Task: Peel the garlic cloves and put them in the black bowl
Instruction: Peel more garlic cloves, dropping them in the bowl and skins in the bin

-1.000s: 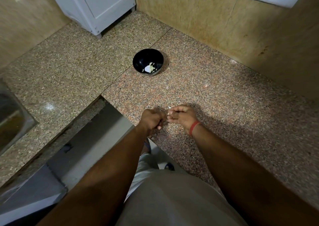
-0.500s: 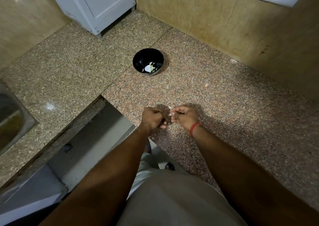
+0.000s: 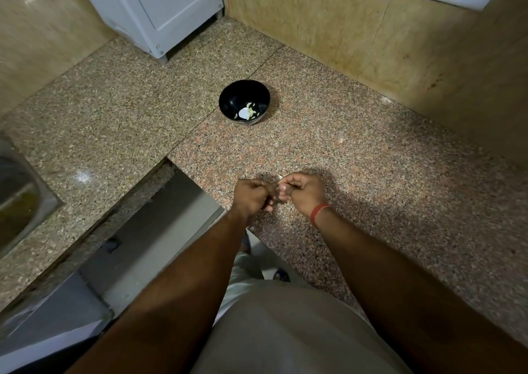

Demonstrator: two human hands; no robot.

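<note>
garlic clove (image 3: 280,177), small, light and papery, pinched between my left hand (image 3: 253,195) and right hand (image 3: 304,191), both closed on it, well short of the black bowl (image 3: 228,99); best gripped at its tip.

Very little differs from a second ago. The left hand (image 3: 253,195) sits a shade closer to the front edge of the counter (image 3: 385,179), its fingers curled more tightly. The right hand (image 3: 304,190) now has its fingers drawn in towards the palm instead of stretched towards the left one, and the pale sliver (image 3: 280,176) at its fingertips shows slightly more clearly.
</note>
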